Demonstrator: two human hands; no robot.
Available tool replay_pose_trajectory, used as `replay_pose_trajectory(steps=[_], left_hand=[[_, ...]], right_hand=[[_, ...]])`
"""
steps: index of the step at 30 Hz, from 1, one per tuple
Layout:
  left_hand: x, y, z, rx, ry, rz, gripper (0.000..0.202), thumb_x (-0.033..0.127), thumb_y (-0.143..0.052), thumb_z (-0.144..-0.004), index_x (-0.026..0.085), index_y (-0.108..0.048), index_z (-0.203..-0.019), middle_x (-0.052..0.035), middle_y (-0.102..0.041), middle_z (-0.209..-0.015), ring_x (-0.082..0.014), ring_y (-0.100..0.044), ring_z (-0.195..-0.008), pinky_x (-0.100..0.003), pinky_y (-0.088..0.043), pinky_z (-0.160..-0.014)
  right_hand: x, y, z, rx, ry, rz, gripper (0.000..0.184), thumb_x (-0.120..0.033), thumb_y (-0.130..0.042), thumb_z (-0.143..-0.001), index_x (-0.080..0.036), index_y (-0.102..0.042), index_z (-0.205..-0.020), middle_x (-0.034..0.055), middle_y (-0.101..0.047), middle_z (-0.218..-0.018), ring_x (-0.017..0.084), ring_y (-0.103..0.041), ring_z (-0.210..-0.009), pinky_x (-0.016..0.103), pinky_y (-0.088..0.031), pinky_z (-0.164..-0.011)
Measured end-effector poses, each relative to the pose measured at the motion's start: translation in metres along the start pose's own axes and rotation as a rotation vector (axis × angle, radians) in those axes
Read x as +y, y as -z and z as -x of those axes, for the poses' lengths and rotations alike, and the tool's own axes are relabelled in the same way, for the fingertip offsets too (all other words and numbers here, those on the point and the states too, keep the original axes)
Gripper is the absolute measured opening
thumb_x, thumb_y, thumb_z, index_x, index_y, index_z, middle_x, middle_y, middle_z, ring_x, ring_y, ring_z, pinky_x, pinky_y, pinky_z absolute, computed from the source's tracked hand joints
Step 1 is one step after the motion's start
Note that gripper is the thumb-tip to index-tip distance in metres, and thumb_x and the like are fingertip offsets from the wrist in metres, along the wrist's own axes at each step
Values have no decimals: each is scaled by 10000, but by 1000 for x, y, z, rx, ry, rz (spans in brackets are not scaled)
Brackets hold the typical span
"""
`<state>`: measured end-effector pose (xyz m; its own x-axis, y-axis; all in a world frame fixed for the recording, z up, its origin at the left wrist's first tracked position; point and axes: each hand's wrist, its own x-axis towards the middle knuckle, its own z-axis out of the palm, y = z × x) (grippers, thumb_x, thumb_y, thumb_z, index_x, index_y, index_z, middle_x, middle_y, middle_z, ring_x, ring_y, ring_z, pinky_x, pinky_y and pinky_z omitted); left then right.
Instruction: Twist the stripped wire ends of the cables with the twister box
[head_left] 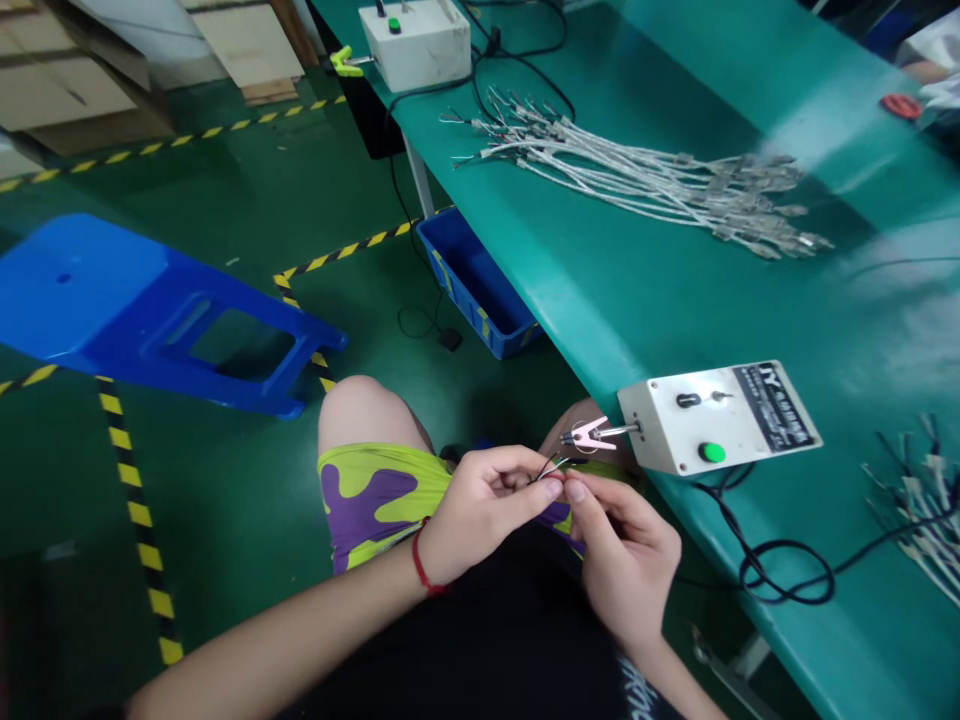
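My left hand (495,505), with a red cord on its wrist, pinches a small bunch of thin wires (553,466) between thumb and fingers. Black, white and reddish strands stick out above the thumb. Against it, fingertip to fingertip, my right hand (628,550) is closed in a pinch on the same wires, seemingly at a reddish strand. The rest of what the wires belong to is hidden by my hands. Just above the fingers, a pink clip (587,434) juts on a metal rod from a white box (712,415) with a green button and a black knob.
White cables (622,170) with stripped ends lie bundled on the green table (750,310); more cables (934,510) are at right. A second white box (420,45) stands at the far edge. A blue bin (480,290) and blue stool (150,290) are on the floor. Another person's arm (926,72) shows top right.
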<state>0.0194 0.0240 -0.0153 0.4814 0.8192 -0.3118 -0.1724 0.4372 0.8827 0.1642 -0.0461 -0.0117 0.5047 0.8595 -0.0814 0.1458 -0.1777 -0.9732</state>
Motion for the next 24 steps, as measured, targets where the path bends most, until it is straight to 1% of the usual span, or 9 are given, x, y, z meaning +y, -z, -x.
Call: replay_pose_trajectory(steps=[4,7,10,13,16,18,20,23,24], left_hand=[[-3,1,-2,73,2,-23,140,286,-809,-902,150,-777,-894,27,-590,-638,-78,-487,-553,-198,-366,-497],[-5,4,-5,106,8,-33,169,309,-819,-897,145,-779,-899,18,-603,-653,-78,-481,-557,-196,-359,-493],[-8,7,-10,146,19,-29,201,336,-804,-912,140,-761,-909,5,-626,-698,-74,-456,-567,-193,-347,-495],[-11,9,-16,183,22,-29,224,355,-782,-932,134,-756,-946,-13,-646,-758,-68,-426,-575,-189,-320,-485],[-13,10,-20,182,38,-29,235,363,-774,-940,129,-766,-964,11,-576,-706,-63,-391,-563,-187,-296,-475],[-15,9,-22,166,55,-12,237,365,-774,-941,130,-771,-971,32,-515,-662,-59,-370,-543,-187,-280,-469],[-15,9,-24,155,63,9,238,366,-774,-940,133,-775,-985,43,-483,-641,-56,-358,-524,-188,-272,-460],[-16,8,-27,151,61,24,244,362,-769,-945,133,-782,-1025,42,-489,-639,-55,-362,-509,-190,-275,-449],[-16,7,-27,151,60,26,245,360,-766,-947,131,-782,-1033,39,-499,-644,-55,-366,-507,-190,-276,-445]], right_hand=[[-1,-1,-2,-10,-14,17,82,-318,-830,-874,-250,-839,-918,21,-796,-792,131,-644,-586,235,-527,-541],[0,-5,-8,-67,-77,-3,119,-350,-814,-889,-232,-807,-907,16,-766,-776,136,-646,-634,233,-521,-575],[6,-10,-17,-142,-180,-89,185,-386,-766,-932,-213,-738,-875,-5,-683,-722,113,-566,-623,228,-458,-580],[16,-14,-24,-155,-250,-252,323,-458,-644,-1008,-195,-676,-823,-10,-599,-659,110,-475,-581,250,-395,-565],[24,-16,-29,-135,-314,-373,426,-528,-535,-1045,-178,-693,-859,11,-594,-668,123,-457,-551,276,-358,-526],[27,-17,-33,-111,-333,-426,465,-550,-511,-1048,-176,-684,-834,15,-578,-670,126,-454,-549,280,-336,-505],[27,-17,-36,-63,-325,-483,405,-522,-563,-1036,-184,-680,-847,3,-557,-676,122,-448,-567,268,-324,-505],[26,-16,-39,-5,-334,-611,206,-408,-676,-1001,-208,-718,-1027,-27,-522,-691,107,-423,-600,242,-349,-552],[27,-15,-40,-4,-353,-662,191,-380,-699,-989,-214,-726,-1080,-33,-507,-694,102,-411,-607,236,-358,-568]])
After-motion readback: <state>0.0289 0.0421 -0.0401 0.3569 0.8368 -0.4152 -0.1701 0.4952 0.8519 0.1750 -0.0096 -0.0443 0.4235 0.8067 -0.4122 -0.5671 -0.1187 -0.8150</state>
